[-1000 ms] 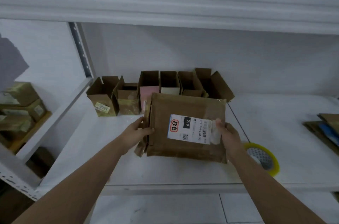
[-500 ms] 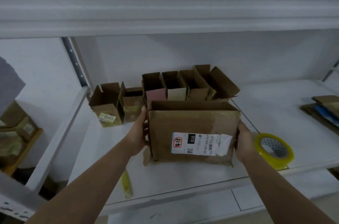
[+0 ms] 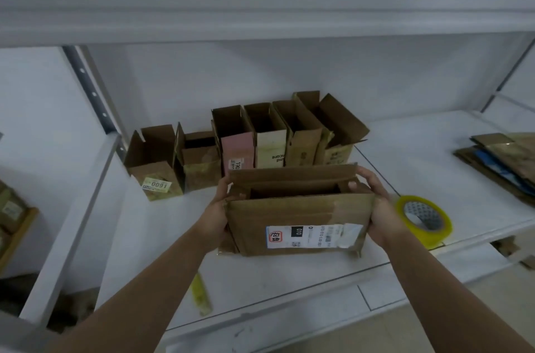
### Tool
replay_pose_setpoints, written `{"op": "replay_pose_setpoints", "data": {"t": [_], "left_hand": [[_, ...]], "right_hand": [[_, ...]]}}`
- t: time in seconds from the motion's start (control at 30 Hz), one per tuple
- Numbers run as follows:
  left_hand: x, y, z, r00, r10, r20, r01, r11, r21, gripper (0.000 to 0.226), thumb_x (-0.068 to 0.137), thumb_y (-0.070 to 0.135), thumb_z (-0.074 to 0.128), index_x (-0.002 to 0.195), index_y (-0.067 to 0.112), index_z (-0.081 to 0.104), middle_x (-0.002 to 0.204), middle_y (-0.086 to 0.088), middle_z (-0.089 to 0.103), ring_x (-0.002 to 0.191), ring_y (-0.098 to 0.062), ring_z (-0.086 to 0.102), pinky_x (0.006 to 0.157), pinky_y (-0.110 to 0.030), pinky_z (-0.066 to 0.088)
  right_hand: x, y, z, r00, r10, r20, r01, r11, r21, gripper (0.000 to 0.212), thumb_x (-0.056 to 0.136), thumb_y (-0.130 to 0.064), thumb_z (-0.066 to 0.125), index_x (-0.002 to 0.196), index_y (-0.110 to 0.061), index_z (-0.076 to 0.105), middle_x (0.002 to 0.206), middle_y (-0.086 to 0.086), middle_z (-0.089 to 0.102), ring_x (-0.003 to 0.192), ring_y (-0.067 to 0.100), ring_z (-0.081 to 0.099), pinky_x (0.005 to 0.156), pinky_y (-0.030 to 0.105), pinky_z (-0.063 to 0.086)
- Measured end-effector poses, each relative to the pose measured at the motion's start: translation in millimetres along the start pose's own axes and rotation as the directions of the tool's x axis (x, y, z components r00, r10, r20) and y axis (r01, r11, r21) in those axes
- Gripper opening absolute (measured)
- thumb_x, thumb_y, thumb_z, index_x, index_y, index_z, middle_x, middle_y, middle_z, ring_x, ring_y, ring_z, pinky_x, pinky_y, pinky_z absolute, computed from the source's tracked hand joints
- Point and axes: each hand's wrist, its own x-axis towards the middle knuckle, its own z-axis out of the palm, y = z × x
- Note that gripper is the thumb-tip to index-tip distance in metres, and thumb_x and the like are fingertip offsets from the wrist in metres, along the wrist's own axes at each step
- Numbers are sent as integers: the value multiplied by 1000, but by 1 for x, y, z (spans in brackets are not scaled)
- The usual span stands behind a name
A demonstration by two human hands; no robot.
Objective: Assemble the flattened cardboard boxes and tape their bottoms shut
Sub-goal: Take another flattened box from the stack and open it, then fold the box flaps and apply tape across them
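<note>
A brown cardboard box [image 3: 292, 213] with a white shipping label on its near face stands upright on the white shelf [image 3: 289, 274], its top open toward me. My left hand [image 3: 215, 213] grips its left end, fingers wrapped over the top corner. My right hand [image 3: 376, 202] grips the right end, its thumb hooked inside the opening. A roll of yellow tape [image 3: 424, 219] lies on the shelf just right of my right hand. A stack of flattened cardboard boxes [image 3: 500, 161] lies at the far right.
Several assembled open boxes [image 3: 260, 138] stand in a row at the back of the shelf, right behind the held box. An upper shelf [image 3: 260, 5] overhangs. A yellow strip [image 3: 201, 294] lies near the front edge. More boxes [image 3: 11, 208] sit lower left.
The box went from lying flat with its label face up to standing upright, and its top has spread open. Both hands shifted up to its top corners.
</note>
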Motion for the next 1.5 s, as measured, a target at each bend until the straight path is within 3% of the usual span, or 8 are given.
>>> {"op": "replay_pose_setpoints", "data": {"t": [0.17, 0.3, 0.47, 0.77, 0.9, 1.23, 1.37, 1.5], "left_hand": [[-5, -8, -3, 999, 40, -18, -42, 992, -119, 36, 101, 10, 38, 127, 32, 49, 112, -8, 70, 91, -26, 71, 67, -38, 59], [-9, -2, 2, 997, 14, -71, -24, 989, -143, 45, 94, 57, 33, 116, 26, 57, 109, -3, 72, 93, -22, 71, 70, -40, 57], [-16, -4, -8, 994, 78, -81, -84, 994, -69, 70, 78, 77, 30, 121, 27, 52, 119, -3, 67, 104, -23, 67, 79, -40, 56], [-21, -11, 1, 962, 63, -264, -54, 998, 41, 5, 95, 26, 59, 98, 26, 54, 110, -6, 63, 91, -25, 63, 66, -38, 55], [-18, -9, 2, 956, 94, -279, -29, 973, 228, 6, 98, 22, 54, 100, 27, 51, 111, -4, 59, 92, -25, 61, 63, -36, 54], [-11, 47, 20, 943, 330, -37, -182, 606, 774, 19, 96, 30, 57, 114, 26, 59, 116, 14, 53, 112, -8, 46, 86, -20, 37], [-2, 30, 47, 961, 158, 227, -257, 208, 944, 46, 95, 58, 40, 132, 31, 49, 135, 11, 48, 126, -7, 40, 108, -29, 29], [11, 9, 43, 982, 93, 162, -142, -194, 971, 87, 71, 77, 1, 141, 38, 35, 143, 8, 46, 133, -18, 37, 114, -41, 20]], "right_hand": [[-4, 2, 4, 997, -75, 30, 74, 997, 17, 43, 66, -34, 85, 102, -24, 66, 93, 6, 71, 82, 21, 70, 63, 31, 59], [-6, 6, 6, 996, -78, -53, 80, 996, 36, 65, 51, -65, 84, 91, -18, 65, 92, 3, 70, 81, 18, 70, 65, 33, 60], [-8, 23, 8, 990, -12, -143, 20, 998, 59, 16, 67, -33, 75, 70, -23, 63, 81, 3, 64, 71, 19, 62, 54, 26, 55], [-15, 24, 6, 994, 90, -65, -83, 991, 103, 50, 84, -63, 42, 90, -18, 61, 98, 11, 69, 87, 26, 67, 73, 39, 55], [-16, 27, 6, 997, 0, -72, -6, 997, -81, 7, 93, -25, 61, 95, -18, 59, 101, 13, 63, 88, 28, 63, 68, 35, 55], [-10, 27, 0, 999, -17, -29, 10, 972, -235, 26, 95, -2, 56, 88, -27, 59, 103, 18, 60, 90, 30, 61, 70, 35, 54], [-10, 22, -1, 1000, -6, -5, 4, 955, -297, 28, 94, -8, 58, 86, -34, 61, 111, 29, 56, 98, 39, 59, 87, 49, 54], [-9, 25, -10, 999, -10, 47, 29, 907, -419, 12, 90, -23, 62, 94, -34, 59, 99, 30, 52, 93, 43, 55, 94, 58, 46]]}}
